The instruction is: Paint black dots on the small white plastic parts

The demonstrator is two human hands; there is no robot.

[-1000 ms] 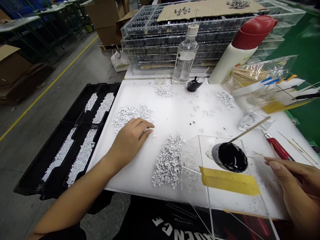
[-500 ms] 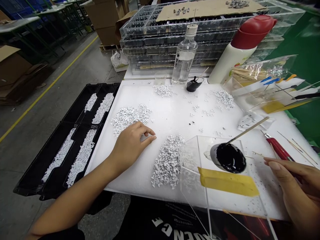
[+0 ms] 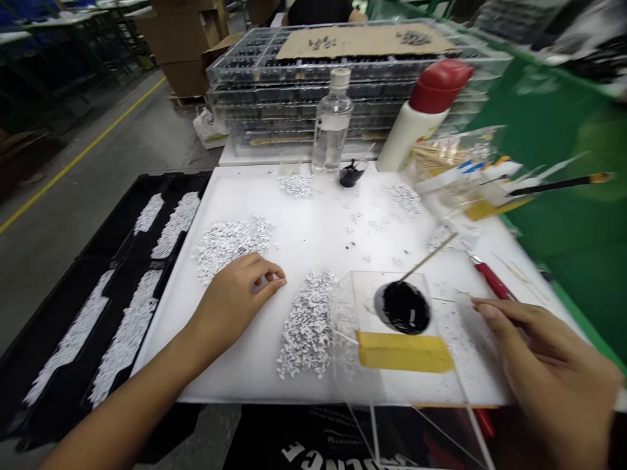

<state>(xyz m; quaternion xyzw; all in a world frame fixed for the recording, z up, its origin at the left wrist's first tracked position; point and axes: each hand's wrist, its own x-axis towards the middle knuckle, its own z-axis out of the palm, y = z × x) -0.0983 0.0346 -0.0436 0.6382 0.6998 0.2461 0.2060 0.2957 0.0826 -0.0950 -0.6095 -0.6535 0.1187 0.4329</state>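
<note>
My left hand (image 3: pixel 238 294) hovers over the white board between two heaps of tiny white pieces. Its thumb and index finger are pinched together; whatever is between them is too small to make out. One heap of tiny white pieces (image 3: pixel 307 326) lies to the right of this hand, another heap (image 3: pixel 230 241) behind it. On the right, my right hand (image 3: pixel 539 352) is closed in a pinch on a thin wooden stick (image 3: pixel 463 293), its tip pointing left. Between the hands, a cup of black paint (image 3: pixel 405 308) with a stirring stick (image 3: pixel 428 258) sits on a clear acrylic stand (image 3: pixel 392 398) with yellow tape.
Black trays (image 3: pixel 73 287) of white pieces stand at the left. Behind are a clear bottle (image 3: pixel 332 127), a small cup of black paint (image 3: pixel 351 175), a red-topped flask (image 3: pixel 416 117) and stacked clear trays (image 3: pixel 274 98). A red-handled tool (image 3: pixel 492 277) and brushes (image 3: pixel 553 185) lie right.
The view has turned to the right, so everything sits further left in the picture. Both hands keep much the same pinched poses, and the stick stays in my right hand.
</note>
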